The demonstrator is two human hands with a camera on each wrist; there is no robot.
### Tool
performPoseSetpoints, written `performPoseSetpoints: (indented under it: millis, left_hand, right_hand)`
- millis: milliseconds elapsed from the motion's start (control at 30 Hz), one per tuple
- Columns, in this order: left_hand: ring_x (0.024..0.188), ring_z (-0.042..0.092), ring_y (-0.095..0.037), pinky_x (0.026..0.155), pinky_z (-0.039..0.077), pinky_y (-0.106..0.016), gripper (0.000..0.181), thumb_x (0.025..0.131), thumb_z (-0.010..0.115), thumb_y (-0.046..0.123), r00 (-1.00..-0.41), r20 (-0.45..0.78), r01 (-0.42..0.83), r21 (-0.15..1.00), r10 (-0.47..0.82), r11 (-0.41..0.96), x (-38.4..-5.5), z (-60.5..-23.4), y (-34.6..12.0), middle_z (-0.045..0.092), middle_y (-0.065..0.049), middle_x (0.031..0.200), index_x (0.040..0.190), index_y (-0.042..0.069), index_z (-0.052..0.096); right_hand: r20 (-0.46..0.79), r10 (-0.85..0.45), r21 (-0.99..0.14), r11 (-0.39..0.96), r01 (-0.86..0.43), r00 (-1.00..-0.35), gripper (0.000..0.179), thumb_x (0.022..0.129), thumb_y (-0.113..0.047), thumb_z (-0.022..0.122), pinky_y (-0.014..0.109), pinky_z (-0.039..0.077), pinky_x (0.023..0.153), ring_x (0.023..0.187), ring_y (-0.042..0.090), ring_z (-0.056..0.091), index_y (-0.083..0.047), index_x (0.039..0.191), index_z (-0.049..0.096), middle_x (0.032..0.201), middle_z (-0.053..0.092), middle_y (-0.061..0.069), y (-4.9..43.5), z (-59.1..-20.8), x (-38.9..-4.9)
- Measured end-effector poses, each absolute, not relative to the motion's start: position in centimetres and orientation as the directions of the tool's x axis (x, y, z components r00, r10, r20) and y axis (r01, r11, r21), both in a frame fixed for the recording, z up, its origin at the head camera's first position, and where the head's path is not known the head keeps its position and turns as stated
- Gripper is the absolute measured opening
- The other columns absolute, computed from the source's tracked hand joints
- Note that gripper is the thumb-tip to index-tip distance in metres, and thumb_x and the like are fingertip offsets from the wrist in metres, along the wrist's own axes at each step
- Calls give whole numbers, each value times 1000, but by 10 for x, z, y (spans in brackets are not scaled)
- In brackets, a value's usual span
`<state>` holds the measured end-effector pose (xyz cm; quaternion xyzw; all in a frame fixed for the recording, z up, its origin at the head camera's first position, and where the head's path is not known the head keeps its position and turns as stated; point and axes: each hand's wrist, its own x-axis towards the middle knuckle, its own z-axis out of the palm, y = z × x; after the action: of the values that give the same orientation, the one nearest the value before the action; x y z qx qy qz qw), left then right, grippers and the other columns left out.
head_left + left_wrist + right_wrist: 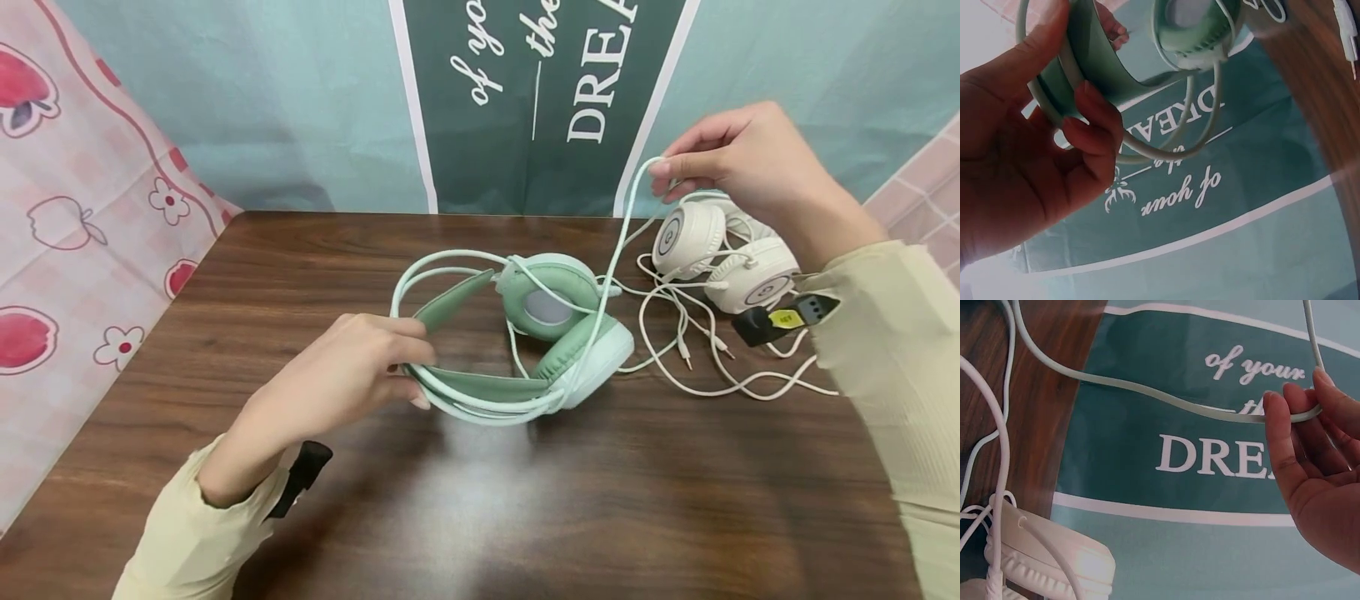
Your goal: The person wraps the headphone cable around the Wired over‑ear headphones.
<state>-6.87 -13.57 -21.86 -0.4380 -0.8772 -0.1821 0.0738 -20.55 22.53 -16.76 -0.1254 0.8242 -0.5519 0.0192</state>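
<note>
My left hand (356,362) grips the headband of a pair of green headphones (480,383), its fingers curled round the band. In the left wrist view the padded band (1094,59) lies between thumb and fingers. The two ear cups (551,300) point to the right, over the table. Raised at the right, my right hand (742,167) pinches the pale green cable (622,225) between thumb and fingertips. From there the cable drops across the ear cups. In the right wrist view the cable (1166,397) runs from the fingers toward the left.
A pair of white headphones (757,271) lies at the table's back right, below my right wrist. Its loose white cords and plugs (686,354) spread over the wooden table (450,517). A lettered teal cloth (285,108) hangs behind, and a fruit-patterned cloth (82,233) covers the left side.
</note>
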Motion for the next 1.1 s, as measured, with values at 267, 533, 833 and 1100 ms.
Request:
performPoseSetpoints:
  millis: [267, 533, 833, 1100]
  left_hand:
    - [57, 41, 1, 53, 38, -19, 21, 62, 77, 26, -554, 248, 821, 320, 795, 473, -70, -224, -126, 40, 13, 65, 66, 20, 58]
    - [58, 44, 0, 55, 40, -20, 20, 60, 80, 23, -539, 253, 834, 296, 803, 466, -70, -225, -118, 42, 14, 65, 66, 21, 60]
    - [58, 46, 0, 56, 41, -20, 21, 59, 80, 17, -515, 253, 849, 280, 819, 447, -69, -223, -112, 46, 13, 65, 65, 20, 60]
    - [60, 48, -2, 58, 42, -22, 21, 58, 80, 19, -512, 257, 853, 266, 820, 449, -68, -221, -110, 48, 14, 67, 66, 20, 60]
  right_hand:
    - [32, -312, -814, 543, -206, -950, 18, 75, -16, 75, 20, 49, 68, 67, 16, 66, -4, 88, 72, 73, 69, 2, 210, -177, -208]
    - [-14, -334, -707, 670, -227, -942, 25, 76, -24, 74, 19, 46, 69, 71, 14, 66, -4, 92, 71, 79, 68, -1, 201, -183, -211]
    - [-50, -346, -672, 706, -225, -937, 29, 75, -26, 75, 22, 49, 62, 65, 15, 65, -1, 89, 71, 73, 67, 0, 189, -186, -216]
    - [-103, -358, -586, 776, -235, -928, 25, 75, -25, 75, 26, 46, 55, 57, 16, 61, -3, 85, 71, 66, 64, 6, 178, -197, -222]
